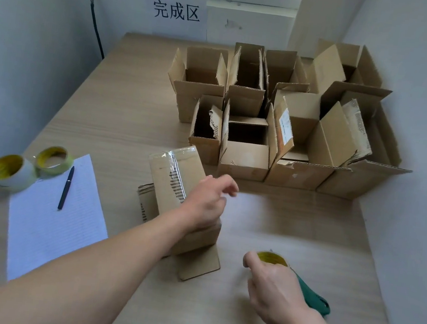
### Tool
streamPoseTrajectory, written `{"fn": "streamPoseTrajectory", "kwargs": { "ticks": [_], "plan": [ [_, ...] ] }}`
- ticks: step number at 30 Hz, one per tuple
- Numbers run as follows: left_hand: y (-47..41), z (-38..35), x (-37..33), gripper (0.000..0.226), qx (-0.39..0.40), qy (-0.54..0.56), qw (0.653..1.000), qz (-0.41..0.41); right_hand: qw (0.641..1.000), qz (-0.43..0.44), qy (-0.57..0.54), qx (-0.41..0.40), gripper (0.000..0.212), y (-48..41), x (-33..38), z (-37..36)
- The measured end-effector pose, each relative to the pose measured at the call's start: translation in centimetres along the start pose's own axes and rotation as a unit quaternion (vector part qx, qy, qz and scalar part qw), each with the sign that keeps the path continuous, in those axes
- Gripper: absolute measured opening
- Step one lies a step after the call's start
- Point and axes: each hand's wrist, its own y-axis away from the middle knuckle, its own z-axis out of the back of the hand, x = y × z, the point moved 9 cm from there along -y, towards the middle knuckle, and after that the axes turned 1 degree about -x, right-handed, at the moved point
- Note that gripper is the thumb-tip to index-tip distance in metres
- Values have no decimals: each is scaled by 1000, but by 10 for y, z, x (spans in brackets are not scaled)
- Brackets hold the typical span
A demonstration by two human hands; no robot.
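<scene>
With the left hand [209, 201] pressing loose-fingered on the cardboard box [176, 173] beneath it, hold it steady before the right hand [272, 285], gripping the tape dispenser [312, 295] nearby, runs tape flat.

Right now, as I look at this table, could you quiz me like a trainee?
1. True or false: the pen lies on the sheet of paper.
2. How many tape rolls stand at that paper's far corner?
3. The right hand grips: A a cup, B the tape dispenser, C scissors.
Key: 1 true; 2 two; 3 B.
</scene>
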Motion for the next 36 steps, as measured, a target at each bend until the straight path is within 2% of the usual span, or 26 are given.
{"fn": "streamPoseTrajectory", "kwargs": {
  "ticks": [1, 3, 5, 7, 10, 12, 14, 16, 19, 22, 24, 27, 30, 34, 36],
  "plan": [
    [5, 14, 0, 31, -44, 59, 997, -4, 1000, -11, 2, 7, 47, 2, -3, -5],
    [27, 48, 2, 22, -178, 97, 979, -28, 999, -29, -6, 19, 41, 6, -9, -16],
    [62, 70, 12, 25, -300, 64, 951, -28, 998, -36, -20, 41, 22, 9, -10, -25],
    [93, 69, 33, 36, -343, 7, 939, 13, 998, -35, -35, 49, 12, 11, -8, -29],
    [114, 39, 70, 51, -280, 8, 955, 95, 997, -38, -31, 66, 14, 11, -6, -37],
    [117, 22, 84, 54, -246, 51, 963, 101, 996, -32, -35, 71, 12, 10, -3, -39],
    [117, 18, 89, 57, -250, 82, 961, 89, 996, -32, -17, 87, 20, 10, -2, -42],
    [116, 17, 93, 56, -270, 102, 954, 86, 994, -53, 15, 95, 38, 8, -6, -42],
    [117, 15, 96, 42, -314, 135, 936, 84, 997, -75, 4, -6, 53, -4, -8, -18],
    [116, 15, 98, 33, -356, 161, 916, 87, 983, -72, -92, -145, 58, -27, 3, 26],
    [115, 13, 97, 30, -371, 178, 908, 83, 969, -42, -163, -181, 59, -51, 21, 47],
    [114, 10, 94, 29, -372, 201, 902, 84, 961, 2, -245, -130, 67, -94, 48, 44],
    [116, 8, 94, 29, -391, 255, 878, 109, 952, -18, -297, -69, 64, -116, 60, 19],
    [115, -4, 108, 31, -393, 337, 834, 190, 927, -61, -352, -111, 57, -112, 55, 11],
    [116, 0, 109, 33, -369, 359, 829, 219, 926, -56, -357, -105, 60, -111, 57, 10]
  ]
}}
